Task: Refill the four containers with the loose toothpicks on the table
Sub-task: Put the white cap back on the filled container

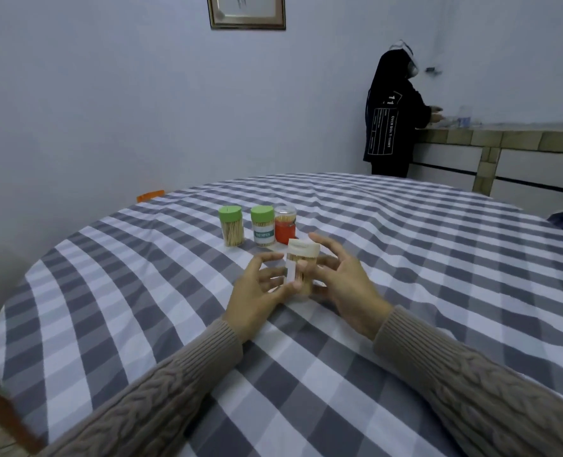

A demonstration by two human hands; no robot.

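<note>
A clear toothpick container with a cream lid (303,258) stands upright on the checked tablecloth (405,258), full of toothpicks. My left hand (257,291) is at its left side, fingers spread, the thumb tip touching its lower wall. On its right side, my right hand (342,285) has straight, splayed fingers and its thumb against the container. Behind stand two green-lidded containers (230,229) (263,229) and a red container with a clear lid (285,225), all holding toothpicks. I see no loose toothpicks on the cloth.
The round table's edge curves at the left and far side. A person in a dark top (392,117) stands at a tiled counter (504,136) at the back right. A wooden chair part (6,420) shows at the lower left.
</note>
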